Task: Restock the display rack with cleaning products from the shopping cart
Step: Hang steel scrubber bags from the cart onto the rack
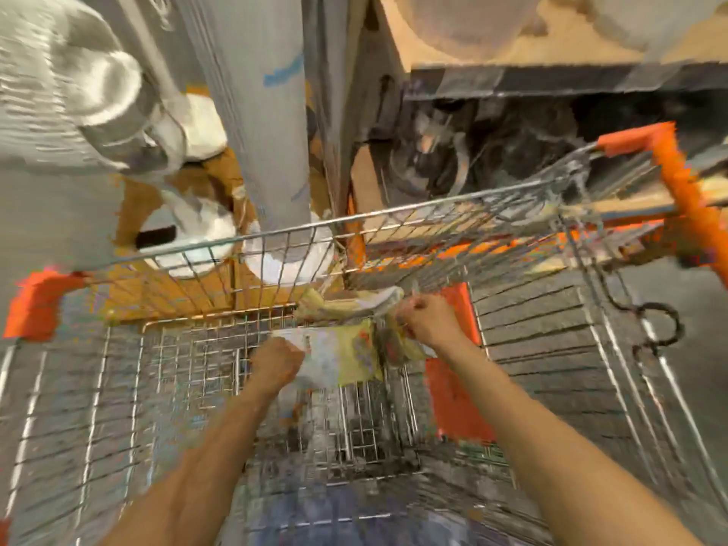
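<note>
Plainly the pick-up step is in hand: both hands are down inside the shopping cart (453, 206), at its far end, gathering yellow-and-white packets. The left hand (275, 362) has its fingers curled round the near edge of a flat yellow-and-white packet (338, 358) that lies against the wire floor, while the right hand (427, 319) pinches a smaller, crumpled packet (394, 342) just beside it. A further pale packet (354, 303) lies against the cart's front wall, touching the others. The view is smeared, so no labels can be read. The display rack (551, 78) stands beyond the cart, its shelves well above the packets. I judge the next move calls for lifting both packets clear of the wire sides without snagging, then carrying them up and over the rim toward a shelf.
</note>
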Tool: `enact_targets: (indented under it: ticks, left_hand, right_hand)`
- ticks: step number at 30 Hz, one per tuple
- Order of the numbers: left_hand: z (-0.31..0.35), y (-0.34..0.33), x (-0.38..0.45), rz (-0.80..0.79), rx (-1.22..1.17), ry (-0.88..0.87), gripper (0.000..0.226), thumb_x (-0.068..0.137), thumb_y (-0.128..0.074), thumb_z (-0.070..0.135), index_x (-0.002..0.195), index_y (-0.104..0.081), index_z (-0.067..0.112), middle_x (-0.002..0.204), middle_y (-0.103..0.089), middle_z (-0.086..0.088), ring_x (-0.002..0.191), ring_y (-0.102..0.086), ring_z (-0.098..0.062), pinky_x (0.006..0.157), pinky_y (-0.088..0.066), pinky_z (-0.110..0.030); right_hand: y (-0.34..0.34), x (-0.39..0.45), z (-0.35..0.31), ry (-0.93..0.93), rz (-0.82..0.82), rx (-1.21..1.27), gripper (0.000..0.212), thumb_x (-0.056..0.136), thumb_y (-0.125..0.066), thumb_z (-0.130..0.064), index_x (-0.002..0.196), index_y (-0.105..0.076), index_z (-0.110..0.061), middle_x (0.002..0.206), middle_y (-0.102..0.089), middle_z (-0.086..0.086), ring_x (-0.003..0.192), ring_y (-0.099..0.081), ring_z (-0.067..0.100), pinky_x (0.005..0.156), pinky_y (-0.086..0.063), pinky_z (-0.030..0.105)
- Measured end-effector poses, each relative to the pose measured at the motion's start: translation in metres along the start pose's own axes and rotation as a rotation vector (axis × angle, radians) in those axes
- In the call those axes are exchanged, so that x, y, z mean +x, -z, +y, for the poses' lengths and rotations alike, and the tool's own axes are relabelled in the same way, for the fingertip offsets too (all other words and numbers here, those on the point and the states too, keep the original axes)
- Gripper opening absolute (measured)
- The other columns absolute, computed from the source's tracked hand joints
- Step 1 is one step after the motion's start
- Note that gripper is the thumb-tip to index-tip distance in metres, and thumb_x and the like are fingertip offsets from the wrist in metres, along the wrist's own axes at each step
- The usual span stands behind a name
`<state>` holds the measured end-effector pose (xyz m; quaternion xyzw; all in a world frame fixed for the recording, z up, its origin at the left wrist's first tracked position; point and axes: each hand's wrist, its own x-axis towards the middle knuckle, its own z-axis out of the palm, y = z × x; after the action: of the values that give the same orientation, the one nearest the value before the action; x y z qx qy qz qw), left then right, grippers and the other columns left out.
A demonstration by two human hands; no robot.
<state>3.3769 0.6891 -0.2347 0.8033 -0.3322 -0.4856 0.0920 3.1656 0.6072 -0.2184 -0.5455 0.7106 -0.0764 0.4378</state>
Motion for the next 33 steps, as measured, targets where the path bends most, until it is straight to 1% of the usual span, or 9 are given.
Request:
enact_targets:
  ticks: [5, 7, 12, 17, 21, 24, 27, 30, 33]
  left_hand:
    - [-0.043, -0.02, 0.085, 0.078, -0.105, 0.128, 0.026, 0.081, -0.061, 0.016, 0.057, -0.054, 0.008, 0.067, -0.055, -0.018, 0.065, -0.053, -0.025, 0.065, -0.048, -0.034]
    - [-0.056, -0.028, 0.106, 0.07, -0.152, 0.195, 0.026, 0.085, -0.064, 0.015, 0.063, -0.052, 0.011, 0.066, -0.052, -0.01, 0.061, -0.049, -0.022, 0.066, -0.045, -0.03]
    - [-0.082, -0.051, 0.139, 0.031, -0.313, 0.337, 0.034, 0.086, -0.067, 0.025, 0.105, -0.056, -0.001, 0.101, -0.059, -0.015, 0.086, -0.057, -0.028, 0.077, -0.047, -0.034]
    - [-0.1, -0.067, 0.15, 0.04, -0.422, 0.37, 0.027, 0.085, -0.068, 0.025, 0.096, -0.059, 0.002, 0.098, -0.063, -0.018, 0.06, -0.048, -0.014, 0.057, -0.042, -0.024]
    - [-0.109, -0.081, 0.152, 0.152, -0.433, 0.373, 0.058, 0.067, -0.077, 0.045, 0.101, -0.052, 0.005, 0.095, -0.066, -0.009, 0.083, -0.063, -0.023, 0.077, -0.054, -0.033]
    - [-0.112, -0.091, 0.156, 0.2, -0.484, 0.406, 0.094, 0.049, -0.077, 0.057, 0.116, -0.048, -0.001, 0.114, -0.062, -0.014, 0.097, -0.062, -0.028, 0.076, -0.055, -0.038]
    - [-0.094, -0.082, 0.141, 0.193, -0.516, 0.458, 0.057, 0.08, -0.072, 0.034, 0.114, -0.045, -0.002, 0.112, -0.057, -0.013, 0.089, -0.054, -0.022, 0.07, -0.042, -0.027]
    - [-0.091, -0.068, 0.129, 0.206, -0.559, 0.438, 0.051, 0.083, -0.07, 0.032, 0.113, -0.048, -0.003, 0.089, -0.057, -0.01, 0.068, -0.049, -0.022, 0.054, -0.038, -0.027]
    - [-0.069, -0.037, 0.099, 0.203, -0.62, 0.347, 0.05, 0.077, -0.076, 0.027, 0.111, -0.058, -0.005, 0.099, -0.065, -0.017, 0.074, -0.056, -0.023, 0.057, -0.041, -0.028]
  right_hand:
    - [-0.057, 0.064, 0.032, -0.069, -0.101, -0.076, 0.013, 0.088, -0.056, -0.015, 0.086, -0.064, -0.005, 0.076, -0.058, 0.007, 0.067, -0.051, 0.016, 0.053, -0.042, 0.014]
    - [-0.082, 0.084, 0.055, -0.087, -0.096, -0.046, 0.025, 0.089, -0.059, -0.017, 0.108, -0.06, 0.0, 0.097, -0.059, 0.01, 0.088, -0.056, 0.022, 0.06, -0.042, 0.013]
    - [-0.131, 0.112, 0.113, -0.239, -0.31, -0.066, 0.041, 0.082, -0.069, -0.033, 0.115, -0.063, -0.01, 0.115, -0.065, 0.01, 0.104, -0.061, 0.026, 0.092, -0.049, 0.042]
    - [-0.148, 0.125, 0.125, -0.351, -0.379, 0.198, 0.056, 0.077, -0.075, -0.026, 0.124, -0.055, -0.004, 0.123, -0.06, 0.007, 0.11, -0.057, 0.023, 0.092, -0.049, 0.035]
    - [-0.16, 0.123, 0.124, -0.447, -0.432, 0.279, 0.063, 0.07, -0.079, -0.037, 0.117, -0.059, 0.0, 0.089, -0.06, 0.005, 0.078, -0.056, 0.019, 0.058, -0.047, 0.027]
    - [-0.165, 0.114, 0.125, -0.495, -0.406, 0.319, 0.044, 0.073, -0.077, -0.034, 0.105, -0.06, -0.008, 0.078, -0.054, 0.012, 0.069, -0.047, 0.023, 0.06, -0.034, 0.03]
    - [-0.159, 0.106, 0.114, -0.471, -0.408, 0.302, 0.029, 0.079, -0.073, -0.027, 0.098, -0.061, -0.008, 0.097, -0.064, 0.022, 0.08, -0.054, 0.025, 0.063, -0.037, 0.028]
    - [-0.139, 0.095, 0.093, -0.386, -0.424, 0.294, 0.049, 0.077, -0.075, -0.03, 0.107, -0.06, 0.006, 0.111, -0.059, 0.032, 0.083, -0.057, 0.034, 0.064, -0.037, 0.029]
    - [-0.099, 0.075, 0.061, -0.312, -0.483, 0.264, 0.057, 0.057, -0.083, -0.045, 0.086, -0.061, 0.0, 0.077, -0.063, 0.026, 0.068, -0.055, 0.027, 0.062, -0.04, 0.032]
